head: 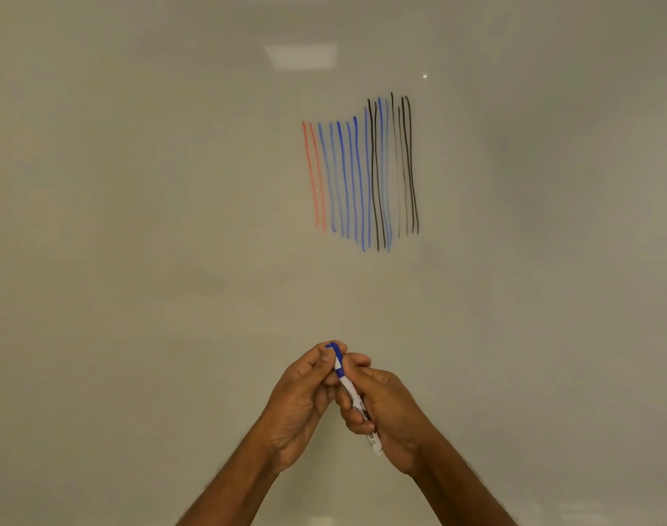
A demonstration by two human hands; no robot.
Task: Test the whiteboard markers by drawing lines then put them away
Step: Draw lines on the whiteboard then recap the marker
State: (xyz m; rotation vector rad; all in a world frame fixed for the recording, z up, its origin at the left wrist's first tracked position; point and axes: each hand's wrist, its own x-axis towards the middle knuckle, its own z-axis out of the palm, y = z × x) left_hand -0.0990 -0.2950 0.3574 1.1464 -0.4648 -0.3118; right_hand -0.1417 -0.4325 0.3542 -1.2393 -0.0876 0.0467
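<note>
A white marker with a blue cap (343, 377) is held upright between both hands, low in the middle of the view. My right hand (385, 415) grips the white barrel, whose labelled end sticks out below the fist. My left hand (305, 392) pinches the blue cap at the top with thumb and fingers. The whiteboard (134, 222) fills the view. Several vertical test lines (362, 176) are drawn on it above the hands: two red at the left, several blue in the middle, black ones at the right.
Ceiling lights reflect faintly in the board's glossy surface near the top. No tray, other markers or board edge appear in the view.
</note>
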